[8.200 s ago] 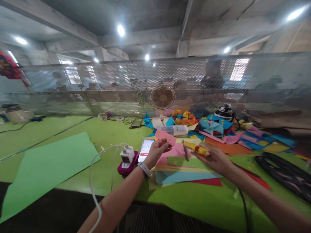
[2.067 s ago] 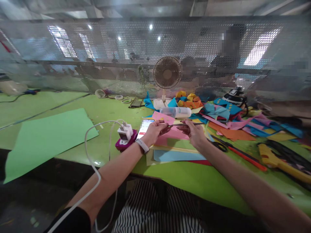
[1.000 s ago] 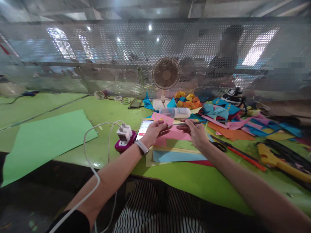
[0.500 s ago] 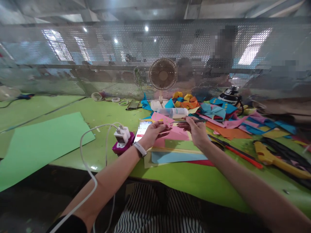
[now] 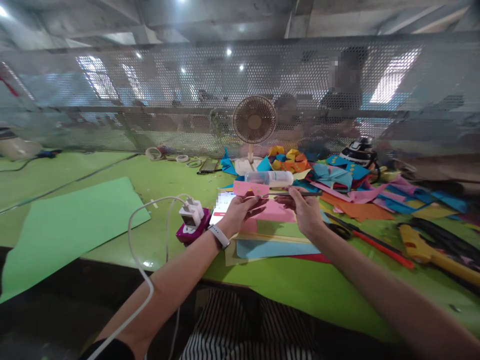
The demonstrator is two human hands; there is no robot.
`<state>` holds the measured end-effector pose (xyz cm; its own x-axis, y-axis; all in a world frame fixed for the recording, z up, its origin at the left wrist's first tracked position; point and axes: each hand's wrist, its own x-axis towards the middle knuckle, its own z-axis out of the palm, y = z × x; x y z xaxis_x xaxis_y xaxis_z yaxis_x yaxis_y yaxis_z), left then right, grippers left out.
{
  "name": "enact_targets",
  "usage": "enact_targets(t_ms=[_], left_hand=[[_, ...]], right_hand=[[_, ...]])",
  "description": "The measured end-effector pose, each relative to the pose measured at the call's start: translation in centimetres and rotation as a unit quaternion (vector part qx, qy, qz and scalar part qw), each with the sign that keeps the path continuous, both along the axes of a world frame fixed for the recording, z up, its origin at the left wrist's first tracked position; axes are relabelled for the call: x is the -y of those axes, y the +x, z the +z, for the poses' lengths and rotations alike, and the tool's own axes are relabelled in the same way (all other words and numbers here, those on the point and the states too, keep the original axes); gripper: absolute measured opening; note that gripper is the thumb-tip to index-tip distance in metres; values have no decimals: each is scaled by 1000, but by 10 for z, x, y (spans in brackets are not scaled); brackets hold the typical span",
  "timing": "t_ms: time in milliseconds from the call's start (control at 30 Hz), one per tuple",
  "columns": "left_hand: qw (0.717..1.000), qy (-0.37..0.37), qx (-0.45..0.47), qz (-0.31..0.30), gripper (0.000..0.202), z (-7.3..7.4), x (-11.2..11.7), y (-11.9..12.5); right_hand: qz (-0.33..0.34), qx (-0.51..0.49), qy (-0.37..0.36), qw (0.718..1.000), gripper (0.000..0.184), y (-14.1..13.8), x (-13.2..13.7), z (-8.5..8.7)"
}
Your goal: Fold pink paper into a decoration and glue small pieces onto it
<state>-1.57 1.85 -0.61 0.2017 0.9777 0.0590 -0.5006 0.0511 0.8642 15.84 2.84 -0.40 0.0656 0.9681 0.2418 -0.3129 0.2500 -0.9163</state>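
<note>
My left hand (image 5: 240, 212) is closed on a pink paper piece (image 5: 250, 188) with small yellow dots, held just above the table. My right hand (image 5: 304, 210) is closed on a thin dark tool (image 5: 296, 193), likely tweezers, lying level with its tip toward the pink piece. Both hands hover over a stack of coloured paper sheets (image 5: 270, 240), pink on top with green, yellow, blue and red below. A phone (image 5: 222, 204) with a lit screen lies just left of my left hand.
A white charger on a purple block (image 5: 192, 223) trails a white cable toward me. A green sheet (image 5: 71, 225) lies left. A small fan (image 5: 254, 122), a bottle (image 5: 270, 178), folded paper shapes (image 5: 330, 175), scissors (image 5: 363, 237) and a yellow glue gun (image 5: 431, 254) lie around. A perforated screen (image 5: 150, 100) backs the table.
The yellow glue tool my right hand held earlier is gone from it; it now holds the thin dark tool. In the last second the pink piece tilted up slightly and my hands barely shifted.
</note>
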Motion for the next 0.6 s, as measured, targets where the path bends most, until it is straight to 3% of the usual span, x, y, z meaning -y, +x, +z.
enact_targets(t_ms=[600], left_hand=[[1000,6,-6,-18,16,-3,-1,-1]], right_hand=[[-11,-18,2,1000,25,-3,5,4]])
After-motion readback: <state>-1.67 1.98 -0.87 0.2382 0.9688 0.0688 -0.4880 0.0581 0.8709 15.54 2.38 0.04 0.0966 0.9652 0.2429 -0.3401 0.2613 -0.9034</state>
